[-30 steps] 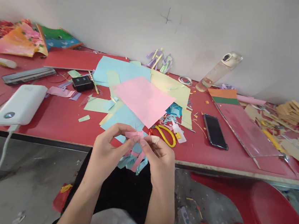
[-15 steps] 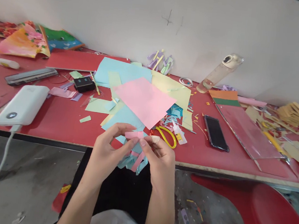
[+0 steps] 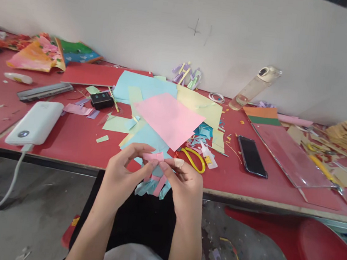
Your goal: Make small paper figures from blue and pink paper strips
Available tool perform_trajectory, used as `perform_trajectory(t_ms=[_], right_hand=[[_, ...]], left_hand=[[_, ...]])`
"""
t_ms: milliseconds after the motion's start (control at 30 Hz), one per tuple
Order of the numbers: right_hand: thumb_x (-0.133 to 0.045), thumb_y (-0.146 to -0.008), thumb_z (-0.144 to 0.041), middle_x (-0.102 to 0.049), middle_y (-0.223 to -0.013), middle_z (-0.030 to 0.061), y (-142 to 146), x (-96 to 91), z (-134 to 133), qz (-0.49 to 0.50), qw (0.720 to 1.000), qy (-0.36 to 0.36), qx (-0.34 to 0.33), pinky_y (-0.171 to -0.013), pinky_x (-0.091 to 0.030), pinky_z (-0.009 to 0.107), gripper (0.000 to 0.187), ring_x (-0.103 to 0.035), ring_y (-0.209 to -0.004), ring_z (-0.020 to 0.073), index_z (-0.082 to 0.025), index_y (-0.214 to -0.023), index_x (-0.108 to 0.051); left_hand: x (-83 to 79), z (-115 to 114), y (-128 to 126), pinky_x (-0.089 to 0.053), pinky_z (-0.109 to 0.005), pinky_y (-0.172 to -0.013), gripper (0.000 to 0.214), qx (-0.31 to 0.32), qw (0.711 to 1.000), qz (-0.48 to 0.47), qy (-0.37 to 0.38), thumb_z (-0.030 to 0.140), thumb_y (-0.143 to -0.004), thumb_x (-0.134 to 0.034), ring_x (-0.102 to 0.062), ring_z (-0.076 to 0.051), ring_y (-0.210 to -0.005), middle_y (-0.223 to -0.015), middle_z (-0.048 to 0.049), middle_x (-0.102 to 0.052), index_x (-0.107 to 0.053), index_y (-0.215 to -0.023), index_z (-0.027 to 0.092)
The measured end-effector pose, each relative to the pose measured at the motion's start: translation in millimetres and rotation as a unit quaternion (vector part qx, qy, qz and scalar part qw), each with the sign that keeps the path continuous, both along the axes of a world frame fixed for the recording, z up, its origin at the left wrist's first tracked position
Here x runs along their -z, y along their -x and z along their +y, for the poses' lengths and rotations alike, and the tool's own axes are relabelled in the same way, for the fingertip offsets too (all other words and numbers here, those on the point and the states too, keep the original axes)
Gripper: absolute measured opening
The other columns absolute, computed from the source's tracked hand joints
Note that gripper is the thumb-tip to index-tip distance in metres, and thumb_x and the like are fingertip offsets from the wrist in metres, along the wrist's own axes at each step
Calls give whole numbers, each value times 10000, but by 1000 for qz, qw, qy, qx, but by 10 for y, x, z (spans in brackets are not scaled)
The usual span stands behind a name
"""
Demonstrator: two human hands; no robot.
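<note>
Both my hands hold a small paper piece (image 3: 154, 177) of pink and light blue strips over my lap, just in front of the red table (image 3: 75, 139). My left hand (image 3: 124, 176) pinches its pink top strip from the left. From the right, my right hand (image 3: 183, 183) pinches the same strip; a plaster wraps one fingertip. Blue and pink strip ends hang below my fingers. Beyond my hands lie a pink sheet (image 3: 168, 119), blue and pale yellow sheets, and yellow-handled scissors (image 3: 193, 157).
On the table stand a white power bank (image 3: 35, 123) with a cable, a black phone (image 3: 252, 156), a small glue bottle (image 3: 208, 155), a leaning clear bottle (image 3: 253, 87), a clear plastic sheet (image 3: 292, 156) and paper scraps. A red chair (image 3: 304, 249) stands at the lower right.
My hands have stayed together on the paper piece and shifted slightly left. The view has tilted a little, so the table items sit lower and further right.
</note>
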State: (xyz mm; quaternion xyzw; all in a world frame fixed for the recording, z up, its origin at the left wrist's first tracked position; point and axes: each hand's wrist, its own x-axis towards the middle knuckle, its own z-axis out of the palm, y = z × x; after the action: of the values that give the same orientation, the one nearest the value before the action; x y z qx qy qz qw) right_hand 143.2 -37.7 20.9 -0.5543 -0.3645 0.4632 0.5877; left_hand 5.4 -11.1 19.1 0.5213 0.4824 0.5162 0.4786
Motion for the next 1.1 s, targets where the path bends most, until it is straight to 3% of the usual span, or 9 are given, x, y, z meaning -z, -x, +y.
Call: perform_trajectory(t_ms=[300,500,600,767,967,1100], right_hand=[[-816,-802,-334,-783,-772,27,-66,2,-22,-25,999,-18,-17,-641,-577,243,114,-707,-715,168,-221,-812,-824],[-821,-800,-323,-782,-771,22,-62,-12,-64,-11,999,-48,-1,-669,-587,245,98,-723,-742,176,-225,-802,-821],[-820,-802,-322,-779,-765,16,-61,-25,-75,-5,999,-46,0,-635,-577,235,94,-705,-699,161,-228,-800,-816],[-813,-810,-318,-774,-762,10,-61,-59,-93,-5,999,-44,-3,-609,-570,227,97,-693,-680,153,-222,-804,-805],[-809,-817,-289,-760,-741,-8,-37,-72,-82,2,998,-52,20,-609,-584,233,66,-690,-675,153,-231,-789,-797],[-811,-823,-282,-745,-717,-23,-42,-33,-72,22,996,-88,3,-532,-565,223,43,-650,-568,125,-248,-798,-804]], left_hand=[[-14,-5,23,-544,-307,-745,194,13,999,25,-23,315,-833,-805,-661,-147,-699,-905,-27,-731,-713,-963,203],[-102,-58,-3,-569,-267,-635,170,20,998,31,-53,258,-845,-786,-628,-101,-561,-842,19,-711,-729,-999,216],[-125,-90,-15,-615,-292,-723,183,3,993,60,-104,258,-867,-767,-677,-126,-624,-830,24,-733,-754,-1049,237],[-102,-86,-23,-564,-410,-1050,152,17,979,122,-165,225,-902,-723,-736,-153,-742,-885,19,-785,-791,-1034,260],[-94,-60,-7,-629,-291,-792,199,25,970,97,-222,144,-922,-693,-720,-188,-985,-1016,-14,-770,-801,-1022,278],[-112,-58,18,-590,-319,-930,274,44,967,69,-242,73,-912,-689,-709,-162,-975,-999,14,-778,-794,-1017,303]])
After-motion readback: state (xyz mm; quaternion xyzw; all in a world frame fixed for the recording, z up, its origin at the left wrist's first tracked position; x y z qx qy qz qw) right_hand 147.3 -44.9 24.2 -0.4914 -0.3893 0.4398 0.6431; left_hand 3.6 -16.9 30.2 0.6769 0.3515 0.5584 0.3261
